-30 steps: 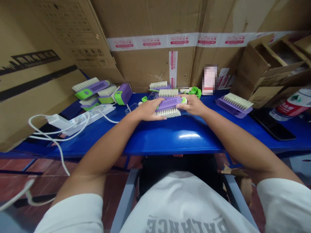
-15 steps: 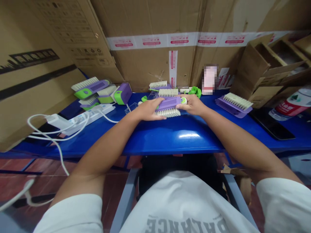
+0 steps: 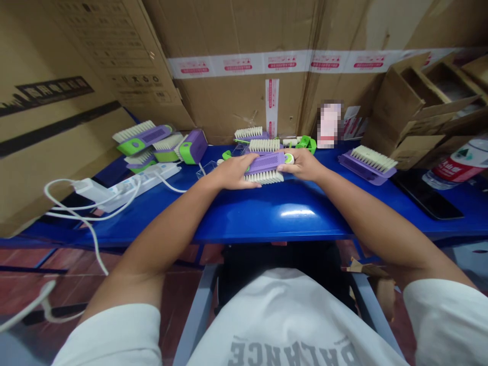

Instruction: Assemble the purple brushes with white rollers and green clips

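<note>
A purple brush point(image 3: 264, 166) with cream bristles facing me lies on its side on the blue table point(image 3: 267, 213). My left hand point(image 3: 231, 173) grips its left end with curled fingers. My right hand point(image 3: 303, 163) holds its right end, where a green and white cap point(image 3: 288, 158) shows by the thumb. Both hands rest on the table at its middle.
Finished purple and green brushes point(image 3: 152, 142) pile at the back left, more brush parts point(image 3: 259, 140) behind my hands, a purple bristle piece point(image 3: 368, 163) to the right. A white power strip with cables point(image 3: 125, 188) lies left; a phone point(image 3: 429, 195), a bottle point(image 3: 461, 165) and cardboard boxes point(image 3: 415, 101) stand right.
</note>
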Action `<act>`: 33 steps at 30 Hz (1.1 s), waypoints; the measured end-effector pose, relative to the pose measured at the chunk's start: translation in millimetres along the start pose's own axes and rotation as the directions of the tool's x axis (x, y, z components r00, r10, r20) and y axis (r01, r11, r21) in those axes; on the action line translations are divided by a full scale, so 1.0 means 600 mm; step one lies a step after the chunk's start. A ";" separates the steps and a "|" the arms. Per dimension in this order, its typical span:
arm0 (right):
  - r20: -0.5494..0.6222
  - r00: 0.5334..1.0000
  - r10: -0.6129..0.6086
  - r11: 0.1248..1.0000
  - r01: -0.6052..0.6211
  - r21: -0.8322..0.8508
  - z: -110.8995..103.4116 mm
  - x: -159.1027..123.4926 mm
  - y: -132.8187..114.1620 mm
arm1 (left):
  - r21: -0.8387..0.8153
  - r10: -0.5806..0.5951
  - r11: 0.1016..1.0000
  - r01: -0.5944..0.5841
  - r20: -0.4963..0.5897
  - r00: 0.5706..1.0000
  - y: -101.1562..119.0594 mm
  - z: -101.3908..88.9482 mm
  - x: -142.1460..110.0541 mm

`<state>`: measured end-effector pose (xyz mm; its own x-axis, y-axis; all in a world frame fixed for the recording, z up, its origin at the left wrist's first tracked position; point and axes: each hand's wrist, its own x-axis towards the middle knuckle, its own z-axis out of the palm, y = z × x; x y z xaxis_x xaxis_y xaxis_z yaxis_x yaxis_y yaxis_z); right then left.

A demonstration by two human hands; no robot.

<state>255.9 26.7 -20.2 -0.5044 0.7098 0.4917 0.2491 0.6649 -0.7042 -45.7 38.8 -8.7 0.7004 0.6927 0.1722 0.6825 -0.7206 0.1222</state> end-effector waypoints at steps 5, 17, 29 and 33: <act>-0.011 1.000 0.001 1.000 -0.001 0.006 0.003 0.002 0.004 | -0.043 0.000 0.999 0.000 -0.002 1.000 -0.001 -0.002 0.003; 0.005 0.997 0.076 0.991 -0.075 -0.111 -0.051 0.004 -0.002 | -0.067 -0.041 0.997 0.044 0.033 0.999 -0.009 -0.008 0.008; -0.069 0.994 0.085 0.994 -0.089 -0.058 -0.048 0.002 0.003 | 0.049 -0.102 0.994 0.099 0.051 0.993 0.007 -0.016 0.005; -0.063 0.996 0.064 0.994 -0.070 -0.083 -0.046 0.000 0.007 | 0.080 -0.112 0.991 0.107 0.053 0.992 0.007 -0.016 0.003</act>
<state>279.7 36.1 -8.7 -0.4338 0.7645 0.4769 0.3516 0.6309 -0.6916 -43.8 36.7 1.3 0.6298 0.7696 0.1056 0.7683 -0.6371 0.0614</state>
